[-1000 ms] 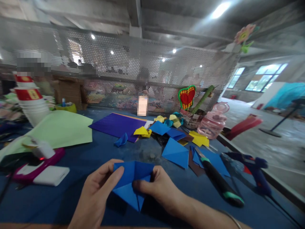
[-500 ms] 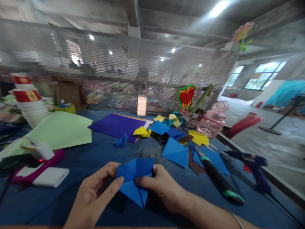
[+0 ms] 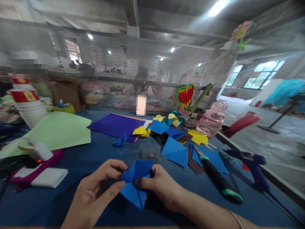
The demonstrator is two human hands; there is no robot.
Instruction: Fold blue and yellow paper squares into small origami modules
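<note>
A folded piece of blue paper [image 3: 137,179] is held just above the blue table [image 3: 95,152] at the bottom centre. My left hand [image 3: 95,192] pinches its left side between thumb and fingers. My right hand [image 3: 158,186] pinches its right side, thumb on top. The paper's pointed lower corner hangs down between my two hands.
Loose blue paper pieces [image 3: 175,151] and yellow paper pieces [image 3: 199,138] lie beyond my hands, with a purple sheet [image 3: 116,124] and a light green sheet [image 3: 59,128]. A black-handled tool [image 3: 219,179] and a glue gun [image 3: 254,170] lie at right. A pink-and-white device [image 3: 38,168] sits at left.
My hands have pressed the blue paper narrower, and my left fingers have curled in over its left edge. The paper has stayed in the same place.
</note>
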